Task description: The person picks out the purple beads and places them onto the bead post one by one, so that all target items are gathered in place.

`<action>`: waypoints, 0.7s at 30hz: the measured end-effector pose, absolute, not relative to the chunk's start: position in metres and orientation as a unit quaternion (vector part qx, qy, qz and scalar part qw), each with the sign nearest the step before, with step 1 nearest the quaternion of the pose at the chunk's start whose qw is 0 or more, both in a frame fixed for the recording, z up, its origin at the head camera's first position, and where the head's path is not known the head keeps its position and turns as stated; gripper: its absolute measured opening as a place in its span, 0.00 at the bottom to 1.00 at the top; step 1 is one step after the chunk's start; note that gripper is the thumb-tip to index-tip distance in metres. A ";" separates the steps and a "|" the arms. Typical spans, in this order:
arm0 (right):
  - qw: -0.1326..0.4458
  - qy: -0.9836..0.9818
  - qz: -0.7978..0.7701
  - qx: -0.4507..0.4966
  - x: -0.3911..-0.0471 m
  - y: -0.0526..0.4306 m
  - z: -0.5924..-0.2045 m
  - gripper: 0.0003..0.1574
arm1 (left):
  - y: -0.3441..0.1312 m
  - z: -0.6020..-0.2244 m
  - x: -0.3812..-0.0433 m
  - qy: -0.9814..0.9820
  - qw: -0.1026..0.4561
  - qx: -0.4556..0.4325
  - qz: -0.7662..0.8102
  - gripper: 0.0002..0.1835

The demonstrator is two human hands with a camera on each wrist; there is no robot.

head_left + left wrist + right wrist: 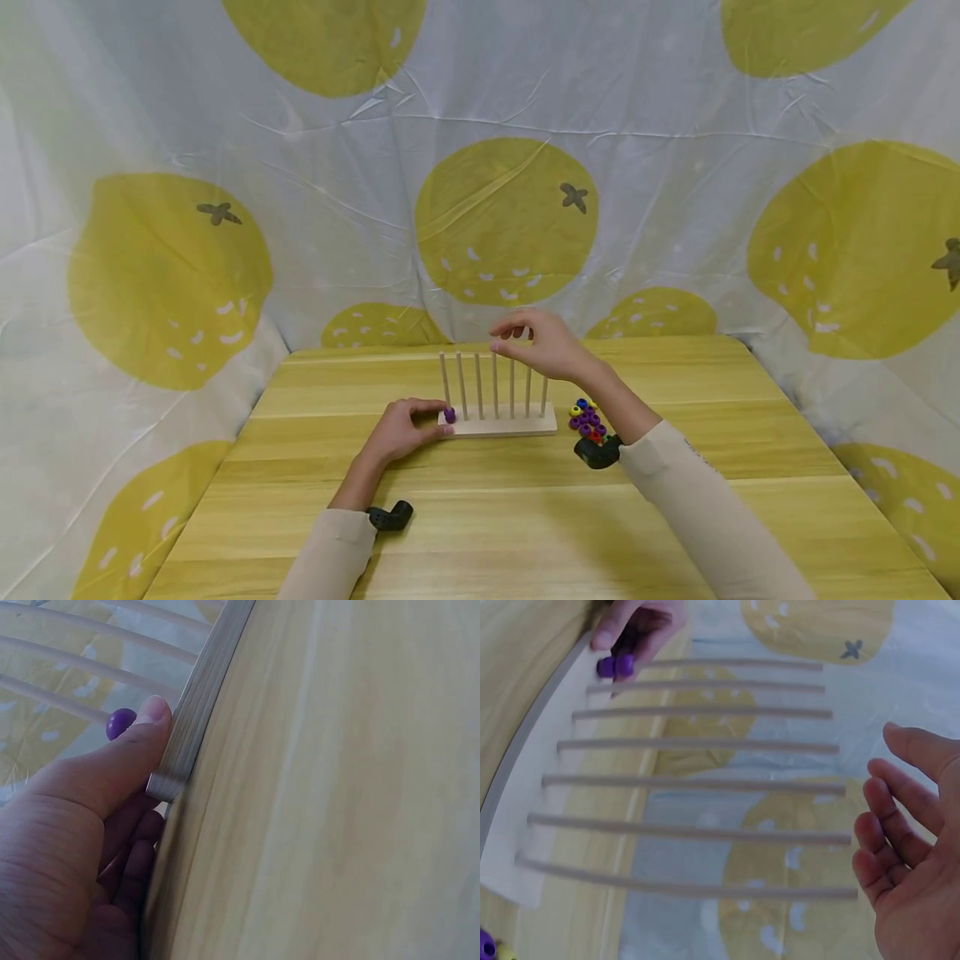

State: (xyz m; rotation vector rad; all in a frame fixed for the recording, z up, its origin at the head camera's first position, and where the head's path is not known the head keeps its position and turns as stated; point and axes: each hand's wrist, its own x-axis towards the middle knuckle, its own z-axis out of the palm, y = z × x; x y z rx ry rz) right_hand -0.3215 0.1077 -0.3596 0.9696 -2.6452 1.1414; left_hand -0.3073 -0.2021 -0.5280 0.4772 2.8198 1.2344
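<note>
A wooden peg stand [501, 427] with a row of several upright thin pegs sits on the table. My left hand [400, 429] holds its left end, the thumb along the front edge and the fingers behind the base. Two purple beads [616, 666] are stacked low on the leftmost peg, right beside the left thumb. Over the tops of the pegs hovers my right hand [546, 343], its fingers loosely bent, thumb and fingertips apart. In the right wrist view nothing lies between that hand's fingers, and the other pegs [705, 746] carry no beads.
To the right of the stand lies a loose pile of beads [587, 419], mostly purple, with yellow, blue, red and green among them, close to the right wrist's black camera [597, 452]. Behind the wooden table [480, 517] hangs a cloth [660, 208] printed with yellow fruit.
</note>
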 end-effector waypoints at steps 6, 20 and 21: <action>0.043 -0.871 0.397 0.286 -0.320 0.138 -0.363 0.17 | -0.202 -0.527 -0.306 0.903 0.014 0.159 0.399 0.28; 0.042 -0.884 0.403 0.235 -0.316 0.194 -0.385 0.18 | -0.202 -0.526 -0.307 0.902 0.016 0.159 0.401 0.28; 0.042 -0.886 0.401 0.231 -0.316 0.197 -0.388 0.18 | -0.202 -0.526 -0.307 0.902 0.017 0.157 0.401 0.28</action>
